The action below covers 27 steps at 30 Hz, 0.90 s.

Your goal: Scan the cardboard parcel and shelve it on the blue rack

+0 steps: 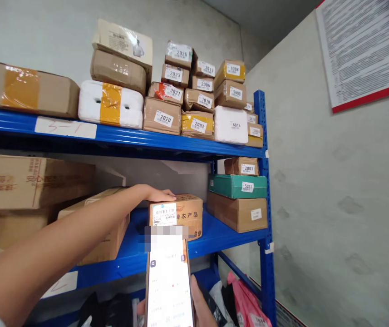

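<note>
Blue steel shelving (194, 147) against grey wall, parcels stacked. Left hand (156, 195) flat, fingers extended, atop small brown labelled carton (180, 215) on middle shelf. Right hand (201, 304) grips white-screened phone (169, 286), fingers mostly hidden; phone top blurred, bottom cropped.

A blue metal shelving rack (264, 150) stands in the corner of a small room with pale, faintly mottled plaster walls (333, 190). Its upper shelf (180, 144) carries stacked numbered parcels (197, 97) against the back wall. A red-framed printed notice (364, 50) hangs high on the right wall. The light is soft and even.
</note>
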{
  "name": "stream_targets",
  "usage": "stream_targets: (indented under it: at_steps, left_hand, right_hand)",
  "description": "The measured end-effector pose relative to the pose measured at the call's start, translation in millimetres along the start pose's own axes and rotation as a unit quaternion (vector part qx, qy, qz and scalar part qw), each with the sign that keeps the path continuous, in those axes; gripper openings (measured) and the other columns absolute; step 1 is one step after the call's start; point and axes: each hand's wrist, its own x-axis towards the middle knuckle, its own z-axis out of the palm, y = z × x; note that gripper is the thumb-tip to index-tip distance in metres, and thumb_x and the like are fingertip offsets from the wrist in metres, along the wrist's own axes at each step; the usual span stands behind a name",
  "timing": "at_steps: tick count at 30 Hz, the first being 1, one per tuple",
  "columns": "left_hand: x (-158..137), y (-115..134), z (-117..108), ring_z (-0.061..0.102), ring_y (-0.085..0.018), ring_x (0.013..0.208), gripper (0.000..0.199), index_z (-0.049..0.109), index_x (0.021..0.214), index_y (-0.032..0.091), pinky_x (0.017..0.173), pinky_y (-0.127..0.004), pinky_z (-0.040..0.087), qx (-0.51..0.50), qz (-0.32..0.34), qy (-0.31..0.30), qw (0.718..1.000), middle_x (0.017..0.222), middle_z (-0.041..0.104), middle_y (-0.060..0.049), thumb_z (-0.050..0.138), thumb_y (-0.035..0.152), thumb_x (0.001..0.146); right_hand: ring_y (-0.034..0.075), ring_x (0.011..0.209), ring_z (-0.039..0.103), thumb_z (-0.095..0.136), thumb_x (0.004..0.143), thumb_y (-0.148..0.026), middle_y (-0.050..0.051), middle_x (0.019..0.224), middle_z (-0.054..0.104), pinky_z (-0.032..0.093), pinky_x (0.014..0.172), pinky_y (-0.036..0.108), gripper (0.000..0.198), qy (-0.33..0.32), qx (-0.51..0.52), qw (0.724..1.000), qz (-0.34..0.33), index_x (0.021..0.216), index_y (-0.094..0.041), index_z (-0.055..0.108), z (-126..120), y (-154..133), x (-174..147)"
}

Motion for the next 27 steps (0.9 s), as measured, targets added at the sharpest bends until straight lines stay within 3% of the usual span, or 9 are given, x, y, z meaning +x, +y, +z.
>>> stream_targets:
  at_steps: [6, 17, 27]
  left_hand:
    - [-5.9, 4.8, -1.2, 0.041, -0.025, 0.136, 0.065, 0.038, 0.143, 0.023, 0.114, -0.046, 0.028, 0.011, -0.014, 0.001, 1.0, 0.152, 0.041, -0.011, 0.034, 0.063, 0.092]
    - [-8.7, 6.9, -0.2, 0.04, -0.025, 0.137, 0.064, 0.037, 0.144, 0.02, 0.115, -0.047, 0.028, 0.019, 0.002, -0.003, 1.0, 0.152, 0.04, -0.013, 0.033, 0.059, 0.094]
    - [-3.3, 2.6, 0.0, 0.037, -0.025, 0.139, 0.066, 0.036, 0.145, 0.018, 0.116, -0.046, 0.026, 0.014, 0.008, -0.004, 1.0, 0.152, 0.038, -0.013, 0.034, 0.06, 0.095]
  right_hand:
    - [0.021, 0.078, 0.073, 0.059, 0.073, -0.081, 0.013, 0.102, 0.077, 0.056, 0.07, 0.03, 0.081, -0.04, 0.018, 0.999, -0.014, 0.115, -0.012, 0.071, 5.7, -4.7, 3.0]
    - [0.019, 0.081, 0.074, 0.052, 0.08, -0.079, 0.011, 0.105, 0.077, 0.056, 0.07, 0.028, 0.079, -0.12, 0.04, 0.991, -0.044, 0.118, -0.012, 0.069, -4.4, 5.5, 12.1]
    - [0.019, 0.081, 0.074, 0.055, 0.076, -0.081, 0.012, 0.106, 0.076, 0.055, 0.071, 0.027, 0.081, -0.118, 0.037, 0.992, -0.028, 0.118, -0.013, 0.069, -5.4, 3.6, 12.2]
